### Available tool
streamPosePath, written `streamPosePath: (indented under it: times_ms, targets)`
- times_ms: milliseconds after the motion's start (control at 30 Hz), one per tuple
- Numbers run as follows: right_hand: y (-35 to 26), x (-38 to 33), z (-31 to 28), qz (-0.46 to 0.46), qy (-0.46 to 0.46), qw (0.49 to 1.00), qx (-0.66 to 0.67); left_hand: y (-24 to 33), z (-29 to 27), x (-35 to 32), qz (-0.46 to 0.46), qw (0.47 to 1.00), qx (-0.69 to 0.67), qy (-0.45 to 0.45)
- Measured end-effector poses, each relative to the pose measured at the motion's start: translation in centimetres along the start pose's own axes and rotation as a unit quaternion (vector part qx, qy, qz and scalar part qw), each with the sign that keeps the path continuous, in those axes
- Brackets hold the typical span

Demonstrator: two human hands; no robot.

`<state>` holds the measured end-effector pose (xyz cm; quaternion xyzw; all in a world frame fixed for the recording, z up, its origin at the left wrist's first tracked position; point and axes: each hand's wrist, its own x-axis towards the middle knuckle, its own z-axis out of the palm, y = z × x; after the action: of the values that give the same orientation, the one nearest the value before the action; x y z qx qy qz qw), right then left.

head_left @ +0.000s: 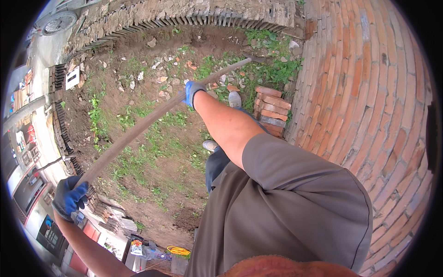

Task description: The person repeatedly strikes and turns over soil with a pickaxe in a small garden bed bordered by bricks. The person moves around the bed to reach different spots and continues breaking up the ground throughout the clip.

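A hoe with a long wooden handle [138,128] slants across the view, from the lower left up to the far right. Its metal head [253,58] rests among weeds and rubble close to the brick wall; part of the blade is hard to make out. My left hand [70,197], in a blue and dark glove, is closed round the handle's near end at the left. Farther along, my right hand [192,93], gloved in blue and grey, grips the handle around its middle. Both arms are stretched out, the left one well out to the side.
A tall brick wall [369,87] runs along the right. Beside my feet stands a stack of bricks [273,110]. Broken stones and weeds [157,143] cover the soil. Low tile-edged walls [194,19] border the far and left sides; a yellow coil [178,250] lies at the lower left.
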<state>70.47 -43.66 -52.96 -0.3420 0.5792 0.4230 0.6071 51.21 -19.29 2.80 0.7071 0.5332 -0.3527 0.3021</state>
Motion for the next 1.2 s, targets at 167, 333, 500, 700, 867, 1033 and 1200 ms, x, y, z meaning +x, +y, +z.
streamPosePath:
  times_ms: [167, 333, 500, 700, 867, 1033, 1200]
  targets:
    - [2.3, 2.5, -3.3, -0.018, -0.058, 0.997, 0.051, -5.7, 5.0, -2.3, 0.027, 0.998, 0.009, 0.049]
    - [5.1, 0.7, -9.1, -0.090, -0.110, 0.988, -0.055, -12.9, 12.3, -6.9, 0.091, 0.985, 0.063, 0.132]
    - [6.2, -1.6, -13.2, -0.108, -0.082, 0.984, -0.118, -16.7, 18.0, -11.4, 0.157, 0.945, 0.177, 0.225]
    - [9.8, 0.7, -22.9, -0.168, -0.093, 0.964, -0.184, -27.1, 27.4, -14.7, 0.138, 0.961, 0.165, 0.174]
    - [18.2, 4.9, -37.5, -0.113, 0.104, 0.943, -0.296, -38.8, 46.2, -14.9, -0.008, 0.976, 0.124, -0.176]
    - [18.9, 6.9, -38.8, -0.154, 0.180, 0.875, -0.423, -43.7, 49.9, -15.2, 0.011, 0.997, 0.037, -0.065]
    - [18.1, 0.3, -34.7, -0.166, 0.141, 0.826, -0.520, -42.9, 44.4, -13.8, 0.074, 0.996, 0.055, 0.015]
